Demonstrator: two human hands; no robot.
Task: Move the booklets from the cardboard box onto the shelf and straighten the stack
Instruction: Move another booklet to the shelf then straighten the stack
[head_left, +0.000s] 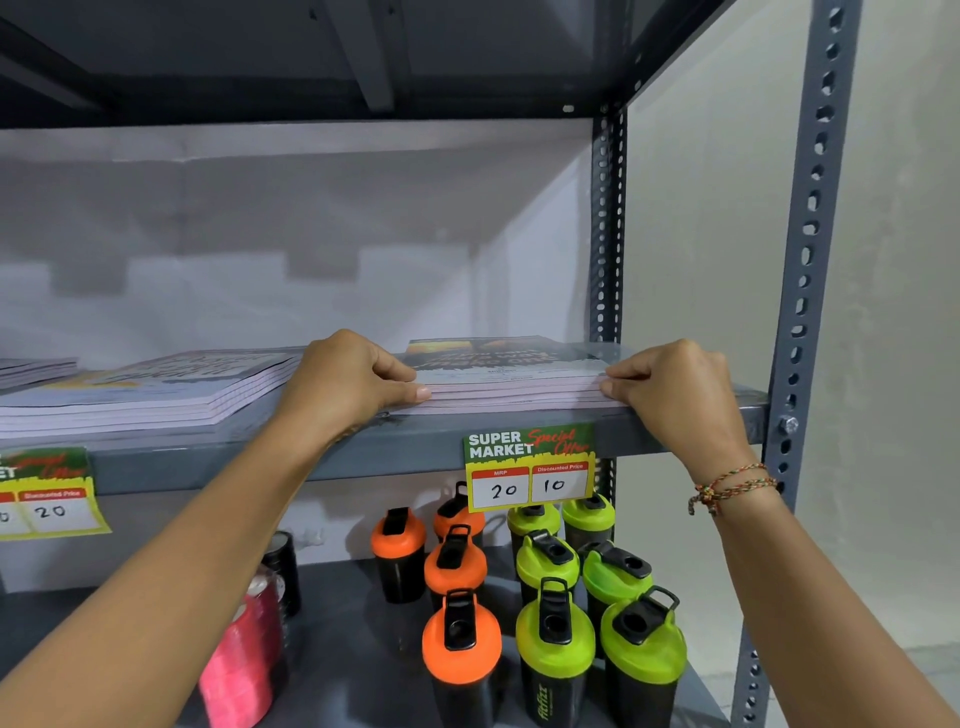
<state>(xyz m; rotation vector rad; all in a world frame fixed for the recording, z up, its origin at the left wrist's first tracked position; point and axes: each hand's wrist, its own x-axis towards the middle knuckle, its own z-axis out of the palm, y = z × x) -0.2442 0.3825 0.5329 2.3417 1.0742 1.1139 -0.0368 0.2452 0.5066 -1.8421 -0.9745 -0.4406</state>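
A stack of booklets (511, 382) with pale pink page edges and a dark cover lies at the right end of the grey metal shelf (363, 452). My left hand (348, 382) presses its fingertips and thumb against the stack's left front corner. On the stack's right front corner my right hand (675, 395) does the same, with a braided bracelet on its wrist. The stack sits flat on the shelf between both hands. The cardboard box is out of view.
A second stack of booklets (156, 395) lies to the left, with a third (36, 369) at the far left. Price tags (530, 467) hang from the shelf edge. Orange and green shaker bottles (550, 613) crowd the lower shelf. A slotted upright post (810, 249) stands at the right.
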